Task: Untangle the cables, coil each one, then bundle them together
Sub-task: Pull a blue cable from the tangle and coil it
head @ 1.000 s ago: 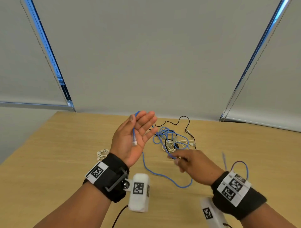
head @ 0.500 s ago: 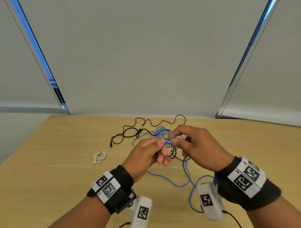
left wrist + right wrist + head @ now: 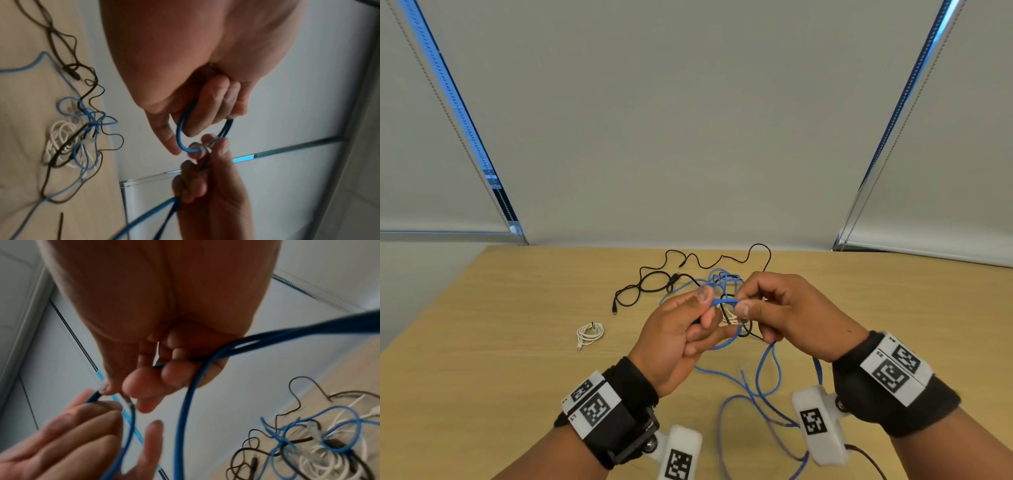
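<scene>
Both hands are raised over the wooden table (image 3: 482,377), holding one blue cable (image 3: 724,302) between them. My left hand (image 3: 681,329) has a small loop of it (image 3: 180,129) wound round the curled fingers. My right hand (image 3: 774,308) pinches the cable's clear plug end (image 3: 207,144) against that loop, and more blue cable (image 3: 185,402) passes through its curled fingers. The rest of the blue cable trails down to a tangle (image 3: 722,284) of blue, black and white cables behind the hands.
A small coiled white cable (image 3: 589,334) lies apart on the table to the left. A loose black cable (image 3: 654,284) snakes toward the far edge. Slack blue loops (image 3: 756,394) hang near the front between my wrists. Window blinds stand behind the table.
A second ago my left hand was open with the blue plug end on its palm and my right reached into the tangle. Both hands have since met and closed on the blue cable.
</scene>
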{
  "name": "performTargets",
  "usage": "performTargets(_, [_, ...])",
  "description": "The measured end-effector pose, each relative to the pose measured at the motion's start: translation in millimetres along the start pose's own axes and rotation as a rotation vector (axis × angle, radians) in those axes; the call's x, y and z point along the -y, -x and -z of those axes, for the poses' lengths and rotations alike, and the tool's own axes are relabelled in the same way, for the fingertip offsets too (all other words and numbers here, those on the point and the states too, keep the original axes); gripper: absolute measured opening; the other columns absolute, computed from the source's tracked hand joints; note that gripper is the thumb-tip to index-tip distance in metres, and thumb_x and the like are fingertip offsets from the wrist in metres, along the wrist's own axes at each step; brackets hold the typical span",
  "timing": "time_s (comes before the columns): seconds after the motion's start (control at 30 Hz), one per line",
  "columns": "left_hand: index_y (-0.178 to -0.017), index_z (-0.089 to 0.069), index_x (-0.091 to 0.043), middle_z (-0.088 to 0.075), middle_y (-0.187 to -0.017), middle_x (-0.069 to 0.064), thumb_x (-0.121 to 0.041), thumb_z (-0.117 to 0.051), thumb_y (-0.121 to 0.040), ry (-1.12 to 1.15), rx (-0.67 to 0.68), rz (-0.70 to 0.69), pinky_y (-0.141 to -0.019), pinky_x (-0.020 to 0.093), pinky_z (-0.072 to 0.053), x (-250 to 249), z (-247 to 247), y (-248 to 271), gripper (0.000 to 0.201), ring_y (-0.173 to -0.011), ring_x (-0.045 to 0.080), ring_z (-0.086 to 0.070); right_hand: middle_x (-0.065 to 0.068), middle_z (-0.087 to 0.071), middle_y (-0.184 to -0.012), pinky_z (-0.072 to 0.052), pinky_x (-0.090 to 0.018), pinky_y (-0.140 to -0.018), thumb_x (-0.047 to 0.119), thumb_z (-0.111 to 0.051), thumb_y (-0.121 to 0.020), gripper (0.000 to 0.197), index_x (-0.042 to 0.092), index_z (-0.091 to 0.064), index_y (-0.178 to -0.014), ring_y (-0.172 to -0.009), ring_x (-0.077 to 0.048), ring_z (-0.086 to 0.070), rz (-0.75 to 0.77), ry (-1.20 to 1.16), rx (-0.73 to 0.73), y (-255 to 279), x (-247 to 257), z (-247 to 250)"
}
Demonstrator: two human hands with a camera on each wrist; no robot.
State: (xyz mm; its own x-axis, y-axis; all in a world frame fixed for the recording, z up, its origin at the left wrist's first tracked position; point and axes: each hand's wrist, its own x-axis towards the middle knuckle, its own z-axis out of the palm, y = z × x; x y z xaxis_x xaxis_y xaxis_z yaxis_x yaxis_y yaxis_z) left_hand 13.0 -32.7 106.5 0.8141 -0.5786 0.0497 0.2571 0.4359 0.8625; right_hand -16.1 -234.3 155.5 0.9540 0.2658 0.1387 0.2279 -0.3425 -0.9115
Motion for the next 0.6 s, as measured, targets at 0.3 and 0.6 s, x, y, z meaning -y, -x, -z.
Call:
performTargets(0.3, [-0.060, -0.054, -0.020, -0.077, -0.093, 0.010, -0.045, -0.045, -0.100, 0.362, -0.010, -0.097, -0.114, 0.053, -0.031, -22, -8, -4, 0.048, -0.113, 0.033, -0.070, 0.007, -0.068, -0.089, -0.052, -0.034, -0.081, 0.010, -0.058, -0.092, 0.015, 0.024, -0.061, -0.090, -0.083, -0.012, -0.063, -0.193, 0.507, 0.059, 6, -54, -7])
performTargets(0.6, [-0.082, -0.047, -0.024, -0.067, -0.131, -0.011, -0.028, -0.044, -0.106, -0.763, -0.374, -0.353, -0.111, 0.042, -0.038, -24, 3, -23, 0.025, -0.120, 0.004, -0.061, 0.011, -0.069, -0.122, -0.043, -0.012, -0.090, 0.026, -0.044, -0.106, 0.035, 0.029, -0.051, -0.140, -0.105, 0.003, -0.062, -0.154, 0.257, 0.135, 20, -42, -27])
